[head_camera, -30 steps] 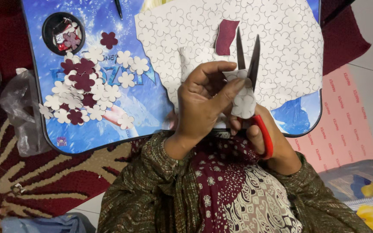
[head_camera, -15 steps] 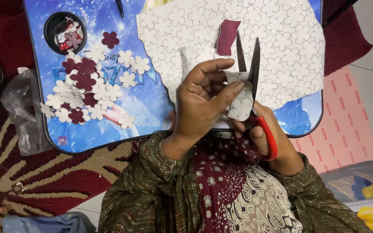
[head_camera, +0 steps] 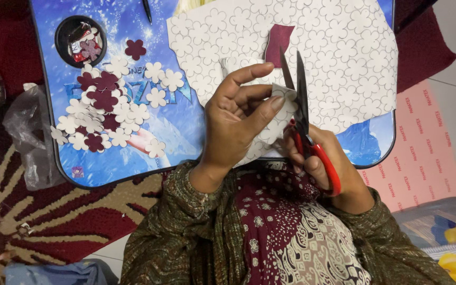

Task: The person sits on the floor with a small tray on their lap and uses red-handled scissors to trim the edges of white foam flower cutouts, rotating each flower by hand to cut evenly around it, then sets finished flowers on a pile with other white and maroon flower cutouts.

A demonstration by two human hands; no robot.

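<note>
The left hand (head_camera: 236, 119) pinches a small white flower-printed foam piece (head_camera: 281, 113), fingers clamped on it, above the blue picture tray (head_camera: 186, 137). The right hand (head_camera: 325, 163), at 3 o'clock, grips red-handled scissors (head_camera: 304, 124); their blades, wider 1 second ago, have nearly closed, so a cut is underway. Cut-out flowers (head_camera: 106, 113) lie at 9 o'clock.

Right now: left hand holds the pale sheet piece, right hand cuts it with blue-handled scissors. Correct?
Not quite. The scissors have red handles, not blue, as the head view shows. The rest holds: the left hand pinches the pale sheet piece while the right hand works the blades on it.
</note>
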